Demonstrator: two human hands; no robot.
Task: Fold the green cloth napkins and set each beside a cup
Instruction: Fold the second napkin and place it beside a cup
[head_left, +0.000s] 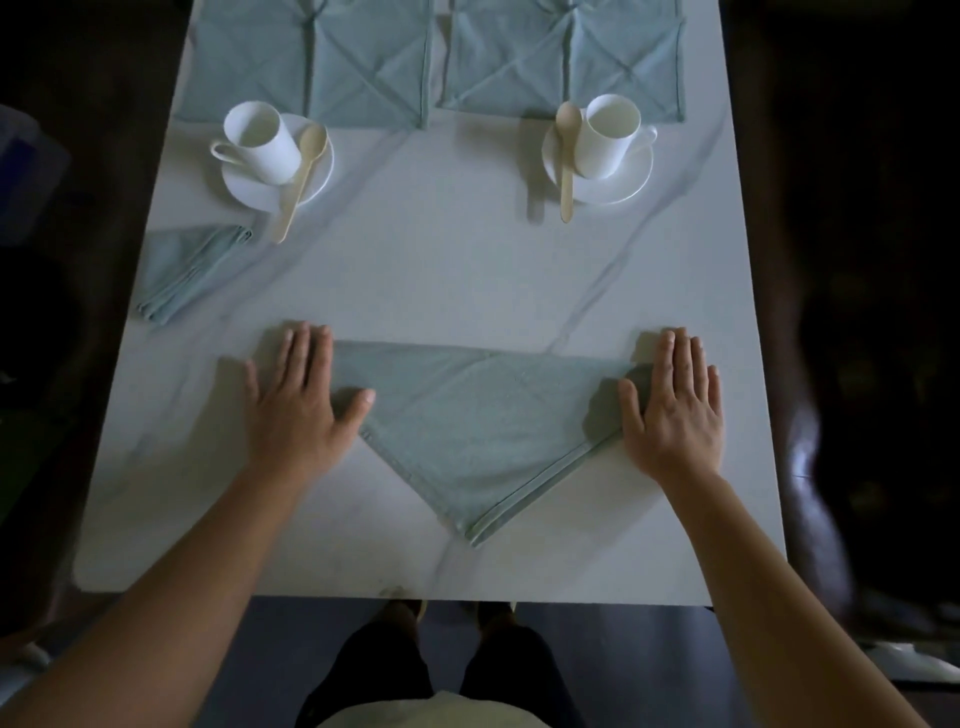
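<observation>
So both hands are flat, fingers straight, nothing gripped: left hand (293, 402) presses the left corner of the triangle napkin (475, 415), right hand (675, 402) presses the right corner. Napkin's near the front edge of the table (441, 270), point toward the person. Folded napkin (192, 270) lies just in front of the left cup (262, 140). Right cup (608, 135) has none w/ it. Two more unfolded napkins (436, 57) at the back.

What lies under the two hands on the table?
The triangle-folded napkin: the left hand and right hand lie flat over its two side corners. Those corner tips are covered, so their alignment cannot be seen.
</observation>
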